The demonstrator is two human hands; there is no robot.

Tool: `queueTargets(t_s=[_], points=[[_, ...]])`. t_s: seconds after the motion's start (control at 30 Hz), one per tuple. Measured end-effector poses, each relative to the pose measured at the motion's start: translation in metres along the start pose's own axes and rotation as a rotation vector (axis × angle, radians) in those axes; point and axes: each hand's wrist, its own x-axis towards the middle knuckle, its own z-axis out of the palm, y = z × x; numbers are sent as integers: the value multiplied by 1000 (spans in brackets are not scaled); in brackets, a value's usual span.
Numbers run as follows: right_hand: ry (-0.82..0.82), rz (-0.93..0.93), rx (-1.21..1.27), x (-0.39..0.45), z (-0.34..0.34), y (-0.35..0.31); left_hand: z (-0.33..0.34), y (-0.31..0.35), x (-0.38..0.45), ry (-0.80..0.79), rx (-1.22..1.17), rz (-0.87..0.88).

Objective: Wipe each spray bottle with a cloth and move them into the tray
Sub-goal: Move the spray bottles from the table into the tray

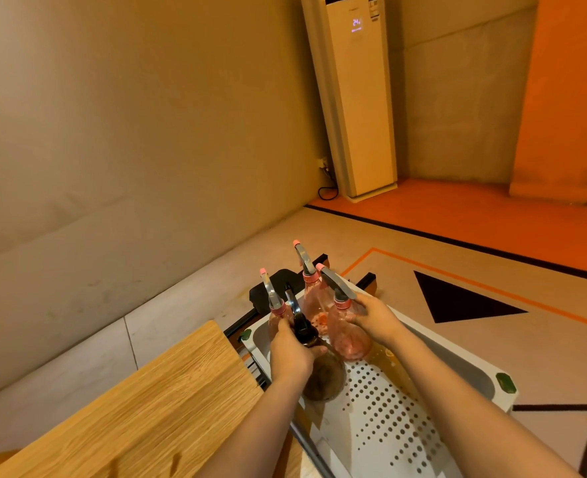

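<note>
A white perforated tray [464,367] stands to the right of a wooden table. Three pink spray bottles stand at its far end: one at the left [275,310], one at the back [311,291] and one at the right [349,336]. My left hand [290,350] grips the neck of a dark brown spray bottle [323,377], which stands in the tray in front of the pink ones. My right hand [371,317] holds the right pink bottle at its shoulder, below the trigger head. No cloth shows in view.
The wooden table [140,405] fills the lower left, next to the tray. A black frame [368,281] sticks out beyond the tray's far end. A tall white air conditioner [357,98] stands in the corner by the wall, on an orange and beige floor.
</note>
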Motion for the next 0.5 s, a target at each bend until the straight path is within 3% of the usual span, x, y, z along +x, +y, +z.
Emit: queueTargets(t_s=[0.17, 0.33, 0.5], points=[[125, 35, -68, -17, -8, -7, -14, -1, -2, -46, 114, 28], [267, 40, -252, -53, -9, -28, -42, -5, -25, 88, 399, 165], [300, -119, -354, -98, 5, -75, -76, -14, -71, 110, 581, 230]])
